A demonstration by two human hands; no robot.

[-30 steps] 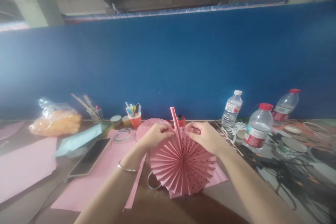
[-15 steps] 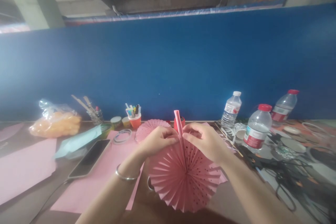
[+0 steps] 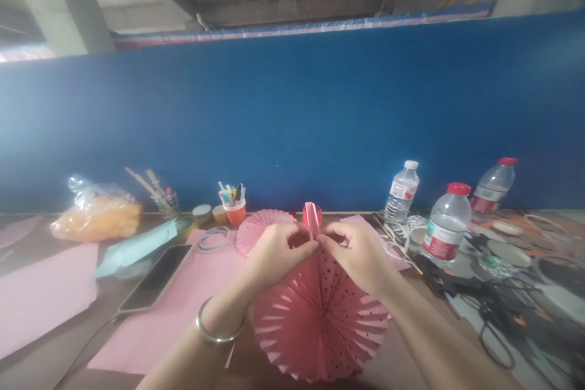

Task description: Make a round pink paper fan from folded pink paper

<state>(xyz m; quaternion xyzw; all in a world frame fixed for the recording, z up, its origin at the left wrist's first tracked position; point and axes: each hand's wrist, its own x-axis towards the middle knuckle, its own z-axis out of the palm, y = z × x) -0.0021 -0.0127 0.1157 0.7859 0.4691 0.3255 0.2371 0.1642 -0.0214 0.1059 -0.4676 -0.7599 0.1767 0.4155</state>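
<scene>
A round pink pleated paper fan [image 3: 292,323] hangs below my hands, its right half dotted with small dark marks. Its folded paper handle [image 3: 312,219] sticks up between my fingers. My left hand [image 3: 283,253] pinches the base of that handle from the left, thumb to the front. From the right, my right hand [image 3: 354,250] pinches the same spot, the two thumb tips nearly meeting. The curled fingers behind the paper are partly hidden. Just behind the left hand lies a second pink pleated fan [image 3: 262,225].
Pink paper sheets [image 3: 150,341] and a phone [image 3: 155,280] lie to the left. Farther back are a cup of pens [image 3: 236,213] and tape rings [image 3: 212,239]. Water bottles [image 3: 446,225] and tangled black cables [image 3: 498,304] are on the right. A blue partition [image 3: 292,116] stands behind.
Both hands have come closer together at the handle. The handle's top sits lower and looks wider, and the fan has tilted and dropped a little.
</scene>
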